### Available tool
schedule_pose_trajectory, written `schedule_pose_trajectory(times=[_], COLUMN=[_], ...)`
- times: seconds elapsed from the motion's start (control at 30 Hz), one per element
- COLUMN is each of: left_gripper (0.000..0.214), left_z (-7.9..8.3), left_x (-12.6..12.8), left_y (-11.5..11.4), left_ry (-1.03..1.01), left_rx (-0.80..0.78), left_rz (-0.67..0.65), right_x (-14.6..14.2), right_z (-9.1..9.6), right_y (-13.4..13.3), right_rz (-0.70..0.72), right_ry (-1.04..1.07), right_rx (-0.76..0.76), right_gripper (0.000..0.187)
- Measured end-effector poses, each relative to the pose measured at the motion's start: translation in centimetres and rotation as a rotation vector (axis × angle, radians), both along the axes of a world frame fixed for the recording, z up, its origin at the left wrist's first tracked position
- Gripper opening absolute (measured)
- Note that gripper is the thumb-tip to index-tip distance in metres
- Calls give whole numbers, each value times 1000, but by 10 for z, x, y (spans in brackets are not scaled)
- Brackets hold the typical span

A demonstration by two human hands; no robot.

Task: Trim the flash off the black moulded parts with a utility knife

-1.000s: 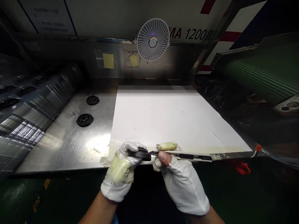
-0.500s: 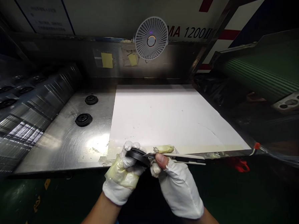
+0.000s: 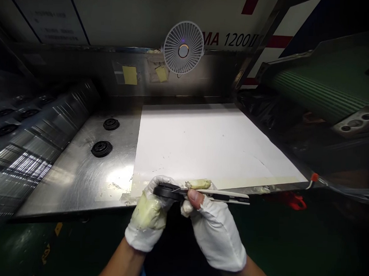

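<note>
Head view. Grips a black round part (image 3: 166, 191) in the gloved left hand (image 3: 147, 218), just over the near edge of the bench (image 3: 77, 177). Pinches a slim white knife (image 3: 227, 195) in the right hand (image 3: 213, 234), long axis running three to nine o'clock, tip meeting the part's rim. Looks flat, dark, matte. From the hands: at eleven o'clock, two black discs (image 3: 102, 149); at twelve, a white sheet (image 3: 202, 143).
</note>
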State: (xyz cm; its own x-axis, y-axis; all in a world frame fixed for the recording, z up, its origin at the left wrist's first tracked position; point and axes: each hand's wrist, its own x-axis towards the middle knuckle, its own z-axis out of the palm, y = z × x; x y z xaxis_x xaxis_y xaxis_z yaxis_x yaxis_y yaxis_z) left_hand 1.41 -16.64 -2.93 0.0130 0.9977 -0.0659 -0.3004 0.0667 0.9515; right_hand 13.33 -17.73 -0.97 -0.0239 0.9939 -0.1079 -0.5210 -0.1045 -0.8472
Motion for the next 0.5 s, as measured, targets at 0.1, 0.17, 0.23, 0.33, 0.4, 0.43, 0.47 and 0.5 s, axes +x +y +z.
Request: schedule_pose_trajectory(times=[0.1, 0.17, 0.23, 0.33, 0.4, 0.43, 0.47, 0.5], left_gripper=[28, 37, 42, 41, 41, 42, 43, 44], left_z=[0, -1, -3, -6, -8, -9, -10, -10], left_x=[-2, -3, -4, -6, -7, -8, -8, -7], left_y=[1, 1, 1, 1, 1, 1, 0, -1], left_ry=[91, 129, 159, 198, 209, 212, 216, 220], left_rx=[85, 125, 154, 187, 193, 194, 193, 192], left_rz=[-31, -14, -6, -9, -10, -16, -10, 10], right_x=[0, -1, -2, -3, -3, -2, -2, -2], right_z=[1, 1, 2, 3, 4, 4, 4, 4], right_y=[0, 0, -1, -1, -2, -2, -2, -2], right_rz=[-9, -34, -49, -48, -52, -53, -51, -45], right_ry=[-35, -70, -102, -115, -126, -138, -151, -164], right_rx=[24, 52, 79, 100, 103, 102, 101, 101], right_gripper=[13, 16, 16, 13, 12, 13, 13, 13])
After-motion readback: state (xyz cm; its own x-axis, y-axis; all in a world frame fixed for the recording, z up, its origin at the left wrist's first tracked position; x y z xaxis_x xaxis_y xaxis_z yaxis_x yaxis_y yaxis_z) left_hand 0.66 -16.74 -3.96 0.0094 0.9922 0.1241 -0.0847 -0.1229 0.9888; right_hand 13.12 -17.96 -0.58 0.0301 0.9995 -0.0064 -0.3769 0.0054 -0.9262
